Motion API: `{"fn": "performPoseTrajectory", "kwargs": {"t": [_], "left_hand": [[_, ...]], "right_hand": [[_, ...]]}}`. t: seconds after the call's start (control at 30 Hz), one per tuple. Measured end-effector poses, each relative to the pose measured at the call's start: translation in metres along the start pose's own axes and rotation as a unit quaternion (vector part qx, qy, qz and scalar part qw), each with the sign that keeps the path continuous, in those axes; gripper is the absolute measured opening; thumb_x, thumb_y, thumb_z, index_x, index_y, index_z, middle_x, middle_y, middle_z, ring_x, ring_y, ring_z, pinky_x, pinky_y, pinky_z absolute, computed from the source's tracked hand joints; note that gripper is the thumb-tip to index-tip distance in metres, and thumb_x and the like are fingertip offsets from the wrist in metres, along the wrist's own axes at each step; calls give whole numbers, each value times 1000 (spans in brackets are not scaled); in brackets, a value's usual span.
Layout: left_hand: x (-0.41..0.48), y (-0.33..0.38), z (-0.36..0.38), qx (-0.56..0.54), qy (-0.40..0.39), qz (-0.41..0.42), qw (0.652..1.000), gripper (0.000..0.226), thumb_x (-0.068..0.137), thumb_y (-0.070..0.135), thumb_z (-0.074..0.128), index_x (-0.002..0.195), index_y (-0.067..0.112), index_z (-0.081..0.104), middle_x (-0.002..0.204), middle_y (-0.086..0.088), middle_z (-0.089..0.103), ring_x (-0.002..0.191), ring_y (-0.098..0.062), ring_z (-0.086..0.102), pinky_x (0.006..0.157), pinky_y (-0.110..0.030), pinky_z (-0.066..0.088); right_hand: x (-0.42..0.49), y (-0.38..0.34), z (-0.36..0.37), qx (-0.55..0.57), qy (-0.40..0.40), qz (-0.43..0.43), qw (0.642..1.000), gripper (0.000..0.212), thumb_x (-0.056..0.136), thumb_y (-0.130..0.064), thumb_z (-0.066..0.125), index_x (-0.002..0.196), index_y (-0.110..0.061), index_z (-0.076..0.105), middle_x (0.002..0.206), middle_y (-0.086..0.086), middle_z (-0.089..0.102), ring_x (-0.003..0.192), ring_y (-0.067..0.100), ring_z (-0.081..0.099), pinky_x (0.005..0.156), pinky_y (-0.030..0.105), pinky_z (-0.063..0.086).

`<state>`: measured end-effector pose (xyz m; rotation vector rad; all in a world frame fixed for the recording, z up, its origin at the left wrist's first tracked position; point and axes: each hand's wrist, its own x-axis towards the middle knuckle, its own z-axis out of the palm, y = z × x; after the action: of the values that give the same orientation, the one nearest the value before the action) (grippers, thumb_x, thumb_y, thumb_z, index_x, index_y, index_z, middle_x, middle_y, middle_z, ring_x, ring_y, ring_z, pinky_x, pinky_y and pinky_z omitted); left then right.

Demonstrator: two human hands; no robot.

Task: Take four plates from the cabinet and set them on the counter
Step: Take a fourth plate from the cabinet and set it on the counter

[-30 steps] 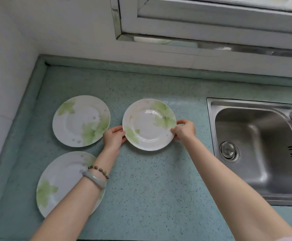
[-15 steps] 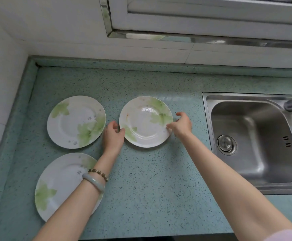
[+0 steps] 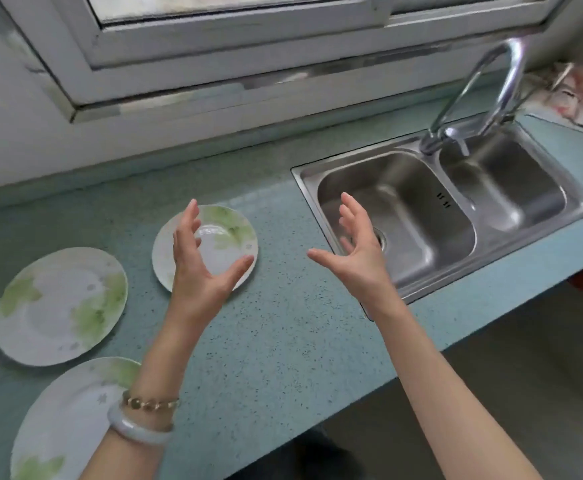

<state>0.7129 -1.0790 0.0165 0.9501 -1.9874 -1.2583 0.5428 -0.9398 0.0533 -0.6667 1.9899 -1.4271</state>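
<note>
One plate beneath left hand

The left hand and right hand hover, fingers spread and empty. One plate lies on the bench under the left fingers, a second plate and a third plate left of them. The sink lies behind the right fingers.
</note>
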Motion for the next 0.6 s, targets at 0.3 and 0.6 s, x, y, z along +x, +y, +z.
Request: {"fn": "performPoseTrajectory", "kwargs": {"t": [0.3, 0.6], "left_hand": [[-39, 106, 113, -105, -231, 139, 957, 102, 70, 35, 77, 148, 37, 12, 154, 8, 24, 139, -1, 29, 113, -29, 30], [-162, 197, 232, -159, -397, 222, 876, 103, 67, 45, 75, 149, 33, 14, 151, 12, 27, 138, 0, 30, 111, -25, 32]], "right_hand": [[-127, 9, -140, 51, 216, -21, 975, 103, 71, -5, 80, 145, -40, 17, 156, -2, 23, 142, 5, 25, 118, 34, 24], [-313, 53, -244, 85, 444, -19, 892, 97, 73, -1, 77, 144, -39, 23, 151, -9, 30, 139, 3, 28, 118, 38, 25]]}}
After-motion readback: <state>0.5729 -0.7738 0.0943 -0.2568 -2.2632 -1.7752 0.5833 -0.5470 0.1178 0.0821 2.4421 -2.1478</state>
